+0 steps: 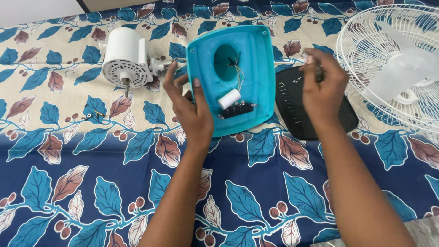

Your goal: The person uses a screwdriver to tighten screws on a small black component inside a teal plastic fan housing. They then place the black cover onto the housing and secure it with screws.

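A turquoise plastic fan base shell [256, 55] stands tilted with its hollow inside facing me, showing a round hole, thin wires, a white cylinder part [228, 98] and a black switch strip [237, 110]. My left hand [192, 110] grips the shell's left edge, thumb on the rim. My right hand [323, 89] hovers to the right of the shell, fingers closed on a small thin tool [316, 68], mostly hidden. Under that hand lies a black base plate [292, 110].
A white fan motor [125, 57] with its shaft lies at the back left. Small screws [93, 114] rest on the leaf-patterned cloth [91, 183]. A white wire fan guard with translucent blades [398, 64] fills the right side.
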